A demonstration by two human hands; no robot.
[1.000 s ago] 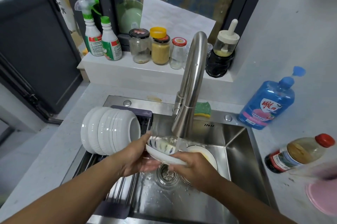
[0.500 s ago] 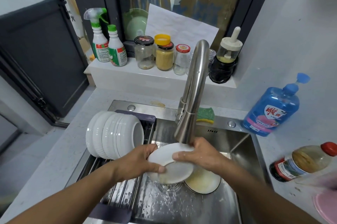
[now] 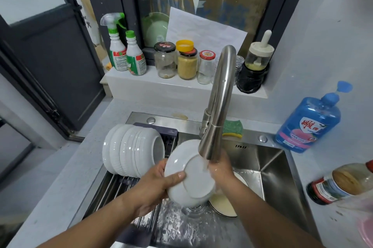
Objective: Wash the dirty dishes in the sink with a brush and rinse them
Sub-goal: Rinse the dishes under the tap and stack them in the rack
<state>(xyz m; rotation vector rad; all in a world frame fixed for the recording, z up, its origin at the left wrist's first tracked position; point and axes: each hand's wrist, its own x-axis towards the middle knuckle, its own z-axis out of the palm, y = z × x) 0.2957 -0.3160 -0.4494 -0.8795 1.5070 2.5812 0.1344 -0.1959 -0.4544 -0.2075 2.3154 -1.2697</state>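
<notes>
Under the faucet (image 3: 218, 106) spout, the left hand (image 3: 155, 187) grips the white plate (image 3: 193, 177) by its left rim, thumb across the underside. The right hand (image 3: 222, 173) touches the right rim; its fingers are hidden, so its grasp cannot be determined. The plate stands tilted over the sink (image 3: 272, 167), close beside the stacked bowls (image 3: 129, 150).

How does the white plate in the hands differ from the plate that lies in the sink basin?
The held plate is tilted under the faucet, underside toward the camera; the sink plate lies flat in the basin. The held plate looks clean white; the sink plate carries a yellowish film. The held plate shows nearly whole; the sink plate is partly hidden. Both are round.
</notes>
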